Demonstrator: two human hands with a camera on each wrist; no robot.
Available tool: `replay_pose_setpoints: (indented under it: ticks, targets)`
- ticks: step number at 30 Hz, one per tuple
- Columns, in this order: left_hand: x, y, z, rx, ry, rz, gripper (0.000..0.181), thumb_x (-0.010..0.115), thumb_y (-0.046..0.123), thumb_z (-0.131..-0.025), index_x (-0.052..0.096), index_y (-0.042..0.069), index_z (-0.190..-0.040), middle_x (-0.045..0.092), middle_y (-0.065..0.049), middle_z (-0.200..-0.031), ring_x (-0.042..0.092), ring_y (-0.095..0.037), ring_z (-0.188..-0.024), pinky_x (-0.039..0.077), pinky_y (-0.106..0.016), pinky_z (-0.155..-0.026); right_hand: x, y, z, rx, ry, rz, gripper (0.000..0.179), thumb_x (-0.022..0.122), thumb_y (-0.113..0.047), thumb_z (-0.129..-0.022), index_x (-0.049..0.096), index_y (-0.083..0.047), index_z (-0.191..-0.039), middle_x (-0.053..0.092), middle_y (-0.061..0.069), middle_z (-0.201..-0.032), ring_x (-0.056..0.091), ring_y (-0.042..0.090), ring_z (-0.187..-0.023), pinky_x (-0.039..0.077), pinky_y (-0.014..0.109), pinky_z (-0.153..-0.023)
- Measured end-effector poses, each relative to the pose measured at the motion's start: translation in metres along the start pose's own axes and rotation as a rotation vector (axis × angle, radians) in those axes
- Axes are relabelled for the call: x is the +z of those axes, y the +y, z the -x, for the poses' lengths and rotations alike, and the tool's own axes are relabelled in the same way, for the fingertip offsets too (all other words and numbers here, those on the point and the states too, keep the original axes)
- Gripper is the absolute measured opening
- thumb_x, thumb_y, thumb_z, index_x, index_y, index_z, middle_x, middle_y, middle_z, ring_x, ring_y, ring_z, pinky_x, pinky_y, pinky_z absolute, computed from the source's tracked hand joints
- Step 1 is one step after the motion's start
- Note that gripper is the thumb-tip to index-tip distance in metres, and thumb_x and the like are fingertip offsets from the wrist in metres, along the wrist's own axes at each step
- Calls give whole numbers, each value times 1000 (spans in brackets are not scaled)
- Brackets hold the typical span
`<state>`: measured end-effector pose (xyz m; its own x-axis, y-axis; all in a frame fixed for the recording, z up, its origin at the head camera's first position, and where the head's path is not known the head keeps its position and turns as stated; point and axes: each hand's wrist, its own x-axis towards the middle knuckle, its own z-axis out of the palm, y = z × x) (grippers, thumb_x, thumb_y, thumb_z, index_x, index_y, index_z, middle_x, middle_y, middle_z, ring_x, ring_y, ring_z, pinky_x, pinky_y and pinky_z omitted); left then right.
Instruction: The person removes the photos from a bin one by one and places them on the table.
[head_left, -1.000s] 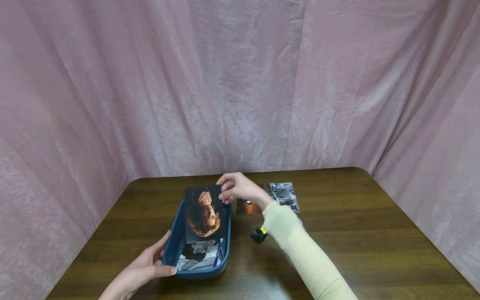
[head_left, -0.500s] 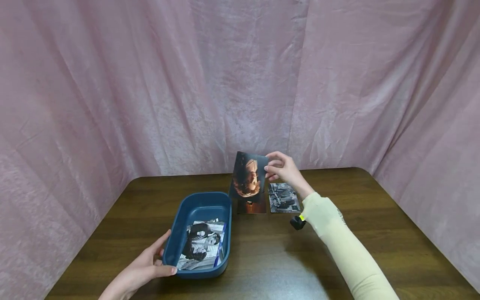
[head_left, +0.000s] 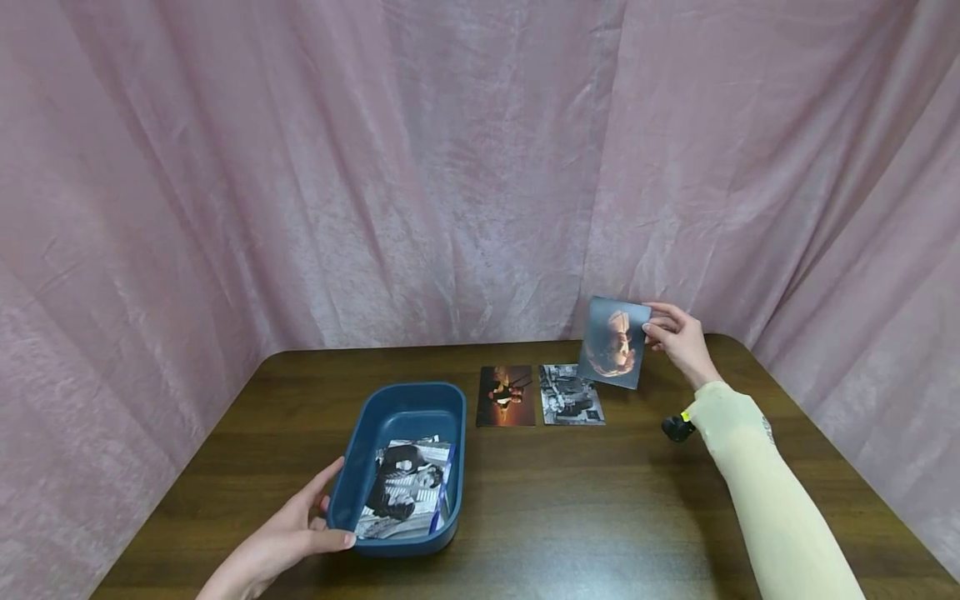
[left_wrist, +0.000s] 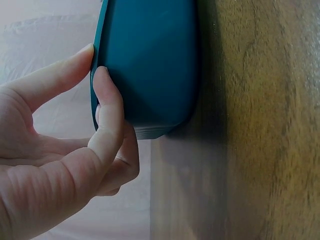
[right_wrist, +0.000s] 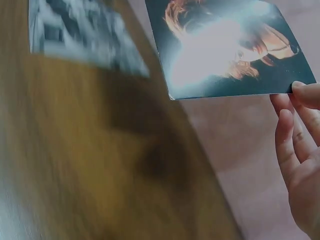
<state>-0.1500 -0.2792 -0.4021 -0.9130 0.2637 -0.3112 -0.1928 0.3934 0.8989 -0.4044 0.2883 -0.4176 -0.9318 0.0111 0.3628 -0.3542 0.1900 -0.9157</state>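
My right hand (head_left: 678, 340) pinches the edge of a dark portrait photo card (head_left: 617, 342), raised above the back right of the table. In the right wrist view, light glares off this photo card (right_wrist: 225, 50) between thumb and fingers (right_wrist: 298, 135). With my left hand (head_left: 288, 533) I grip the near left rim of a blue plastic bin (head_left: 367, 433). The left wrist view has thumb and fingers pinching the rim of the bin (left_wrist: 150, 55). Inside the bin lies a pile of photo cards, a black-and-white one (head_left: 405, 487) on top.
Flat on the wooden table (head_left: 540, 508) lie an orange-brown photo card (head_left: 507, 396) and a black-and-white photo card (head_left: 572, 394), side by side, right of the bin. A pink curtain (head_left: 480, 175) hangs behind the table and along both sides.
My right hand has lifted the portrait photo card out of the bin and carried it right, past the two cards on the table. The left hand stays on the rim.
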Motion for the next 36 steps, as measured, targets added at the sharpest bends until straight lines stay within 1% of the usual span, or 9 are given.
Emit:
replay_pose_setpoints:
  ticks: [3,9,11,14,17,22,25,31,36]
  targets:
    - [-1,-1,2,-4,-3,3,104,73,6,-83,0,2,-158,41,-13,-104,55,-17,-76,49,-31,-78,-14,8,7,12,7,98,46,61,-5,-95,51,3,-140,70,-20,-84,65,5,-67,52,22,-58]
    - [-4,-3,5,-4,-12,13,105,73,6,-83,0,3,-158,42,-15,-105,57,-17,-77,50,-31,-79,-28,24,19,110,-43,241,48,61,-9,-96,49,3,-141,64,-23,-82,59,-1,-69,52,22,-62]
    - [-5,-3,5,4,-15,13,105,73,6,-83,-1,3,-158,43,-15,-105,57,-17,-78,50,-31,-79,-29,31,21,123,-45,275,47,61,-7,-95,51,5,-139,65,-17,-85,58,-1,-69,52,22,-61]
    - [-6,-4,6,8,-24,18,106,73,7,-83,-2,3,-158,44,-15,-106,59,-18,-80,50,-31,-80,-27,41,25,125,-25,348,44,62,-5,-93,55,5,-135,69,2,-91,59,-2,-68,51,21,-60]
    - [-7,-5,7,-3,-32,25,106,73,6,-84,-3,2,-157,44,-17,-107,60,-20,-84,50,-32,-81,-23,49,29,125,-18,446,41,64,-6,-93,59,3,-133,70,19,-100,57,-6,-71,50,21,-66]
    - [-7,-5,8,-16,-35,22,106,72,7,-85,-4,3,-157,45,-17,-107,60,-22,-87,50,-34,-83,-15,55,33,131,-36,568,39,64,-9,-93,61,1,-130,70,23,-106,53,-9,-75,46,33,-83]
    - [-8,-4,8,-14,-30,12,105,72,7,-85,-4,4,-157,45,-17,-107,59,-22,-87,49,-34,-83,-12,57,33,143,-60,580,38,63,-9,-93,61,2,-130,70,21,-102,53,-4,-75,45,35,-83]
    - [-7,-2,10,-13,-17,1,104,72,7,-85,-3,5,-158,45,-17,-107,57,-20,-83,49,-33,-81,-10,59,32,159,-115,565,40,61,-8,-95,57,4,-133,67,20,-103,53,3,-77,41,26,-77]
    - [-7,-2,10,14,-25,7,105,72,7,-85,-3,5,-158,46,-18,-108,59,-18,-81,50,-30,-80,-10,62,34,169,-122,574,39,60,-7,-95,57,4,-132,64,21,-103,54,11,-81,41,30,-79]
